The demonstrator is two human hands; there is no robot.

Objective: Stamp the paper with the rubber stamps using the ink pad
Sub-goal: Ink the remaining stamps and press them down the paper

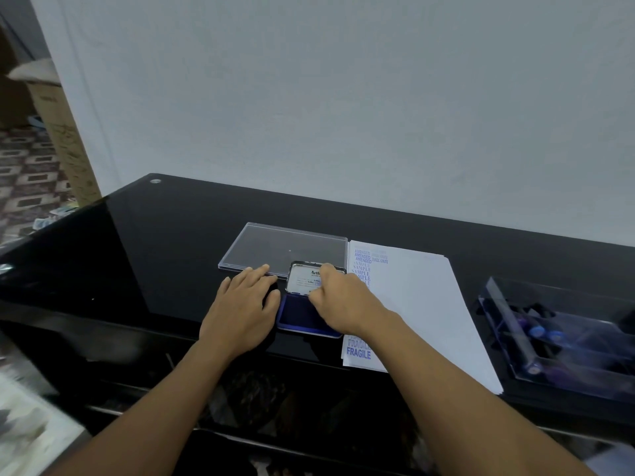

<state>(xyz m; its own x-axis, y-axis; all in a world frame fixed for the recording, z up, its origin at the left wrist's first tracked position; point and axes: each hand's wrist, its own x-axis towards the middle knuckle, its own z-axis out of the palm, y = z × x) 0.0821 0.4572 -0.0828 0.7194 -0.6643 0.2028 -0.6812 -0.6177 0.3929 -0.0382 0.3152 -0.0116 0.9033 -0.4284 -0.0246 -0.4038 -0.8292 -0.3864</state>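
Hovering over ink pad (296, 316) | right hand (343, 300) curled, hold unclear | left hand (240, 310) flat beside it

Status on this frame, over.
Left grip flat on desk, open. Right grip curled over open ink pad, hold hidden. Paper partly stamped, nothing blocking it.
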